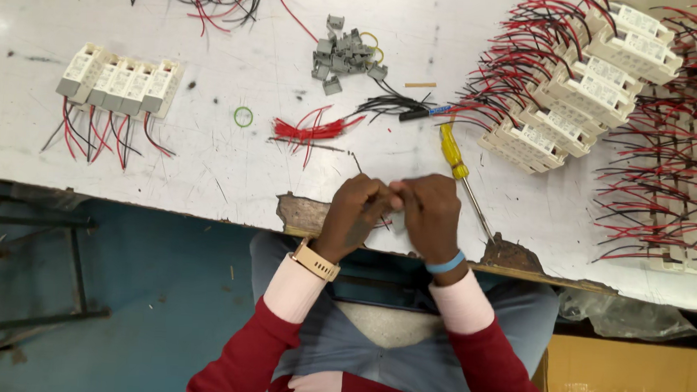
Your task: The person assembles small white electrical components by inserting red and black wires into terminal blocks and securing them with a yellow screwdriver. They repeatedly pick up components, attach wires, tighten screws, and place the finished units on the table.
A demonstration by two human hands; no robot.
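Both hands, left (355, 216) and right (430, 215), together, fingertips pinching something small, unclear; yellow screwdriver (453, 157) beside.

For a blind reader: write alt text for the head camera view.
A seated person's left hand and right hand meet at the white worktable's near edge, pinching something too small to make out. Nearby lie a yellow-handled screwdriver, red wire pieces, grey clips and rows of white wired modules.
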